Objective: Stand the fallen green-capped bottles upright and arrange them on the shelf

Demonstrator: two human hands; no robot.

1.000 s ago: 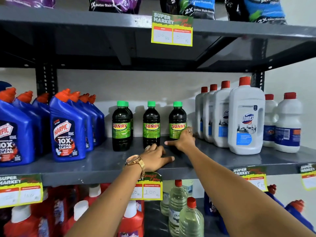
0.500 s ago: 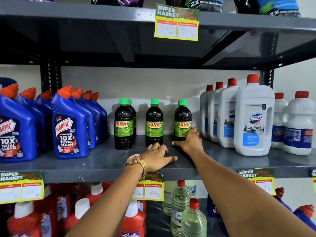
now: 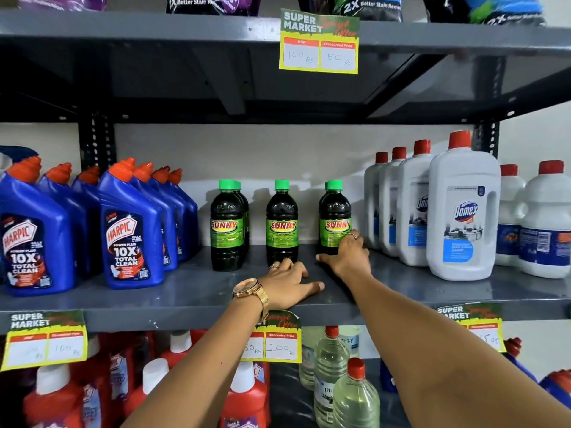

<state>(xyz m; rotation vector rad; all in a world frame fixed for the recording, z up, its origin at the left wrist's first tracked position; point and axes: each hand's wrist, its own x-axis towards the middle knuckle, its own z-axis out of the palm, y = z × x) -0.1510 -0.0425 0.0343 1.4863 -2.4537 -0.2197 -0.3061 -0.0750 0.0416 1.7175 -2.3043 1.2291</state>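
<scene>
Three dark green-capped Sunny bottles stand upright in a row on the grey middle shelf (image 3: 191, 291): left (image 3: 227, 225), middle (image 3: 282, 223) and right (image 3: 335, 222). Further green caps peek out behind the left and right ones. My right hand (image 3: 347, 257) cups the base of the right bottle, fingers on its lower right side and thumb lying in front of it. My left hand (image 3: 287, 282), with a gold watch on the wrist, rests flat on the shelf, its fingertips at the foot of the middle bottle. No bottle lies on its side in view.
Blue Harpic bottles (image 3: 133, 239) crowd the shelf's left; white red-capped Domex bottles (image 3: 463, 217) fill the right. Price tags (image 3: 319, 44) hang from the shelf edges. Red and clear bottles (image 3: 330, 372) stand on the lower shelf, pouches on the top one.
My right hand's fingers have crept slightly up the right bottle's side. My left hand has stayed on the shelf. The view has shifted a little, showing a second cap behind the right bottle.
</scene>
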